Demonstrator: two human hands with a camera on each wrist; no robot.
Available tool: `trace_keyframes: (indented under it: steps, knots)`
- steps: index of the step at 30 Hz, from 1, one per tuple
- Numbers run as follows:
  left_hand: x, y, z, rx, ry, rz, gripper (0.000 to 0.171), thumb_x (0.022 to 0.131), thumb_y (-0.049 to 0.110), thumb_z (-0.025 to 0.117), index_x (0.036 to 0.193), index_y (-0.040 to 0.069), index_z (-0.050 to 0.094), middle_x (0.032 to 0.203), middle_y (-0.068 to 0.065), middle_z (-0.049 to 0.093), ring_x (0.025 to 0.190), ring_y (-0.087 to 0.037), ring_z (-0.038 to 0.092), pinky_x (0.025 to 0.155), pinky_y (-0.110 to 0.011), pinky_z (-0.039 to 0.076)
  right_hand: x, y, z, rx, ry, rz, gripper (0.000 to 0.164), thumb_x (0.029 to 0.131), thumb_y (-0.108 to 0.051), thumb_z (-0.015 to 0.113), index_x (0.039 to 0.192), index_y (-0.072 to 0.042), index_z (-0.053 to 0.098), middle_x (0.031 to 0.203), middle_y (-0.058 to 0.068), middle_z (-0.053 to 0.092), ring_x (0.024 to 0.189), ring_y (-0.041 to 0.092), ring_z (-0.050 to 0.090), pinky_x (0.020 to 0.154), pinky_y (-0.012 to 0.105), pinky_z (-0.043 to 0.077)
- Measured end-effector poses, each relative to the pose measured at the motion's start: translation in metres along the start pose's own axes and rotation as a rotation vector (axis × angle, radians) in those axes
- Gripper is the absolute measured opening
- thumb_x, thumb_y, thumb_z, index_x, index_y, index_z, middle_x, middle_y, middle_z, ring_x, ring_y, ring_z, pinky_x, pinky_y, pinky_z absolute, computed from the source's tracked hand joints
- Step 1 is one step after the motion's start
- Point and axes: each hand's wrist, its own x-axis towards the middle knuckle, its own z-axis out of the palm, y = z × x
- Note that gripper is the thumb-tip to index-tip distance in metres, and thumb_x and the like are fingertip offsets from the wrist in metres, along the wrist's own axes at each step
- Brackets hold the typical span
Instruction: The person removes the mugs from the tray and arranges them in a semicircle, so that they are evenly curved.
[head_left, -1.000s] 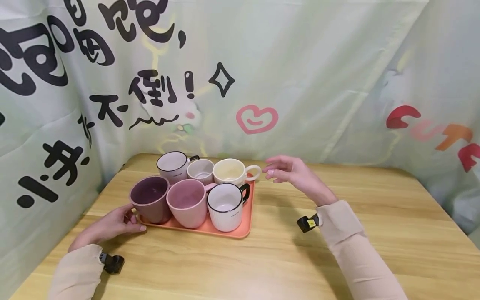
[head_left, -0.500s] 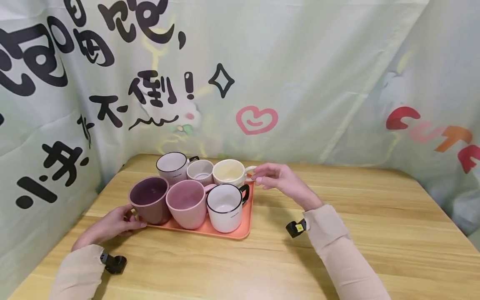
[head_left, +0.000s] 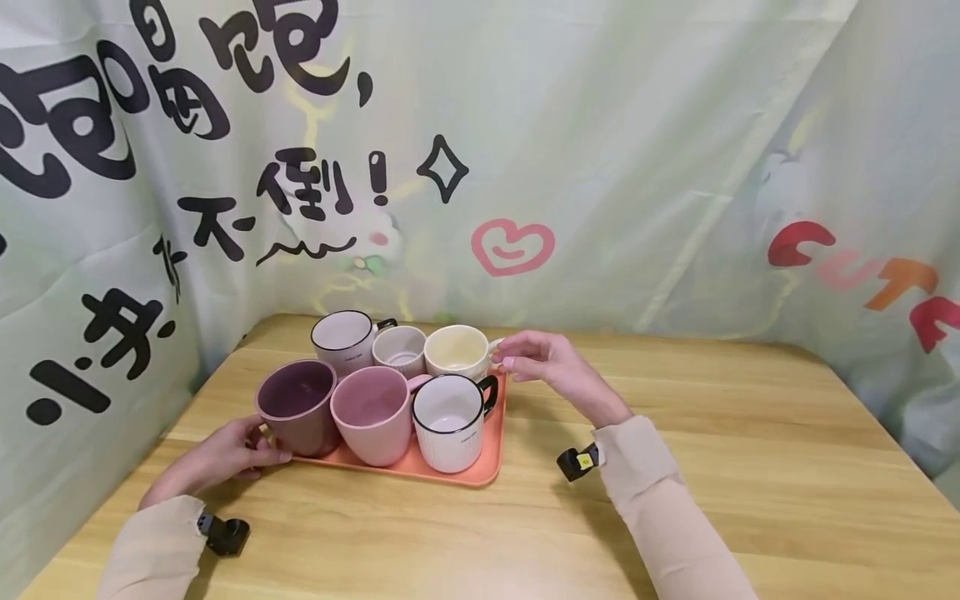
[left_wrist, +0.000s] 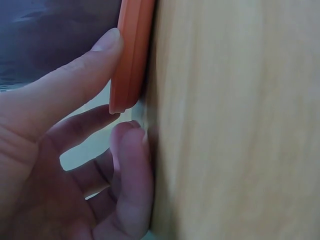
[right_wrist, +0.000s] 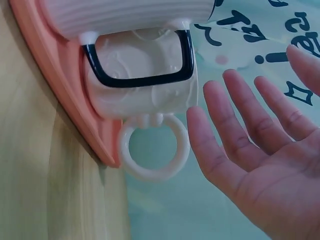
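Note:
My left hand (head_left: pixel 225 454) is at the left corner of an orange tray (head_left: pixel 491 446), beside a dark purple mug (head_left: pixel 303 425). In the left wrist view the thumb (left_wrist: pixel 85 72) lies along the tray rim (left_wrist: pixel 131 60) while curled fingers meet the corner from the other side, pinching it. My right hand (head_left: pixel 551 367) hovers near the ring handle (right_wrist: pixel 125 150) of a cream mug (head_left: pixel 457 357) at the tray's back right. Its fingers (right_wrist: pixel 235 125) are spread and relaxed in the right wrist view, holding nothing.
Also on the tray are a pink mug (head_left: pixel 375 429), a white black-handled mug (head_left: pixel 450 442), a small ribbed cup (head_left: pixel 400 354) and a black-rimmed white mug (head_left: pixel 348 350). A wooden table (head_left: pixel 420 542) is underneath; a printed curtain (head_left: pixel 600 167) hangs behind.
My right hand has moved left and slightly down, toward the cream mug's handle. My left hand stays at the tray corner, and the mugs keep their places on the tray.

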Motion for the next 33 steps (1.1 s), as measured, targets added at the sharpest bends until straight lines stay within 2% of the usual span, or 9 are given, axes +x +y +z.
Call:
trace_keyframes:
  steps: [6, 12, 16, 20, 24, 27, 33]
  knots:
    - [-0.003, 0.000, 0.000, -0.010, 0.001, 0.002, 0.045, 0.091, 0.007, 0.076, 0.120, -0.013, 0.049, 0.080, -0.005, 0.048, 0.067, -0.015, 0.052, 0.057, -0.028, 0.051, 0.001, 0.007, 0.002, 0.038, 0.040, -0.045, 0.036, 0.099, -0.005, 0.065, 0.128, 0.014, 0.057, 0.119, 0.022, 0.068, 0.112, 0.040, 0.065, 0.094, 0.045, 0.052]
    - [-0.003, -0.003, 0.000, -0.012, 0.000, 0.025, 0.047, 0.090, 0.006, 0.077, 0.122, -0.014, 0.048, 0.078, -0.005, 0.049, 0.064, -0.014, 0.051, 0.055, -0.028, 0.049, 0.000, 0.009, 0.006, 0.130, 0.055, -0.098, 0.031, 0.099, 0.000, 0.063, 0.126, 0.015, 0.058, 0.117, 0.023, 0.068, 0.107, 0.038, 0.068, 0.099, 0.056, 0.047]
    - [-0.002, -0.004, 0.000, -0.021, 0.003, 0.027, 0.046, 0.090, 0.003, 0.076, 0.121, -0.015, 0.048, 0.078, -0.005, 0.048, 0.064, -0.014, 0.051, 0.055, -0.028, 0.049, 0.003, 0.013, 0.011, 0.182, 0.063, -0.153, 0.029, 0.097, 0.004, 0.062, 0.123, 0.016, 0.060, 0.118, 0.024, 0.067, 0.110, 0.038, 0.066, 0.099, 0.060, 0.044]
    - [-0.001, -0.004, 0.000, -0.021, 0.002, 0.019, 0.046, 0.090, 0.005, 0.076, 0.121, -0.014, 0.049, 0.079, -0.005, 0.048, 0.064, -0.014, 0.052, 0.056, -0.027, 0.050, 0.004, 0.015, 0.014, 0.157, 0.062, -0.150, 0.029, 0.096, 0.005, 0.063, 0.123, 0.015, 0.061, 0.119, 0.024, 0.068, 0.111, 0.034, 0.066, 0.098, 0.056, 0.047]
    - [-0.002, -0.004, -0.001, -0.009, -0.003, 0.009, 0.048, 0.090, 0.008, 0.077, 0.122, -0.014, 0.048, 0.079, -0.005, 0.048, 0.065, -0.014, 0.052, 0.056, -0.028, 0.050, 0.005, 0.018, 0.017, 0.102, 0.048, -0.114, 0.030, 0.095, 0.004, 0.064, 0.124, 0.013, 0.062, 0.120, 0.022, 0.068, 0.107, 0.019, 0.068, 0.096, 0.042, 0.051]
    - [-0.001, -0.005, -0.001, -0.005, -0.006, 0.015, 0.049, 0.090, 0.008, 0.077, 0.122, -0.015, 0.047, 0.079, -0.005, 0.048, 0.065, -0.015, 0.051, 0.056, -0.028, 0.049, 0.005, 0.020, 0.019, 0.077, 0.034, -0.107, 0.029, 0.095, 0.004, 0.064, 0.124, 0.012, 0.062, 0.120, 0.022, 0.068, 0.109, 0.019, 0.067, 0.094, 0.032, 0.051]
    - [0.000, -0.004, -0.001, -0.005, -0.008, -0.001, 0.048, 0.091, 0.007, 0.076, 0.123, -0.014, 0.046, 0.081, -0.005, 0.046, 0.067, -0.015, 0.051, 0.056, -0.027, 0.049, 0.007, 0.025, 0.021, 0.057, -0.024, -0.144, 0.029, 0.094, 0.005, 0.065, 0.122, 0.011, 0.063, 0.119, 0.024, 0.068, 0.113, 0.027, 0.065, 0.094, 0.031, 0.051]
